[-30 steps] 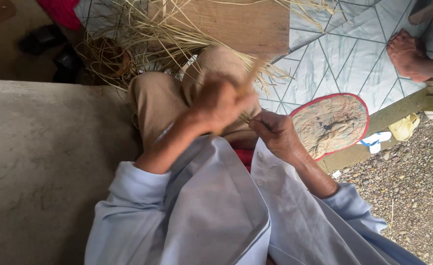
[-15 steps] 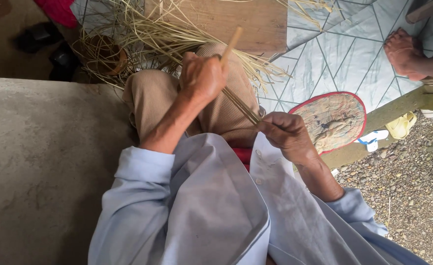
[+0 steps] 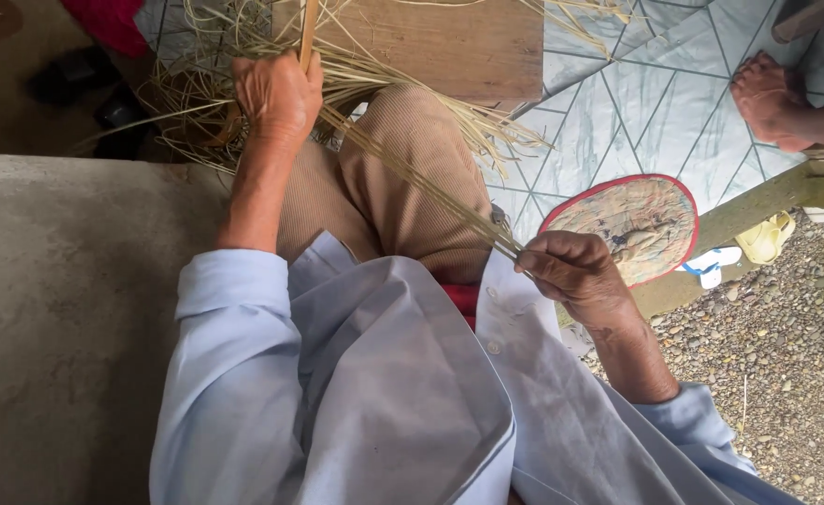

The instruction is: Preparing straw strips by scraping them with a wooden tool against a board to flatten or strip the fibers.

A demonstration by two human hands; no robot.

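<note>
My left hand is stretched forward past my knee and grips a thin wooden stick that points away from me. My right hand stays close to my body on the right and pinches the near end of a few long pale straw strips. The strips run taut across my knee in tan trousers from one hand toward the other. A loose heap of the same straw lies on the ground beyond my knee.
A wooden board lies ahead on a patterned mat. A round hand fan with a red rim rests at the right. Another person's bare foot is at the upper right. A concrete slab is left, gravel right.
My left hand has moved forward and left, away from my right hand, drawing the stick along the strips. The right hand has stayed by my body, holding the strip ends.
</note>
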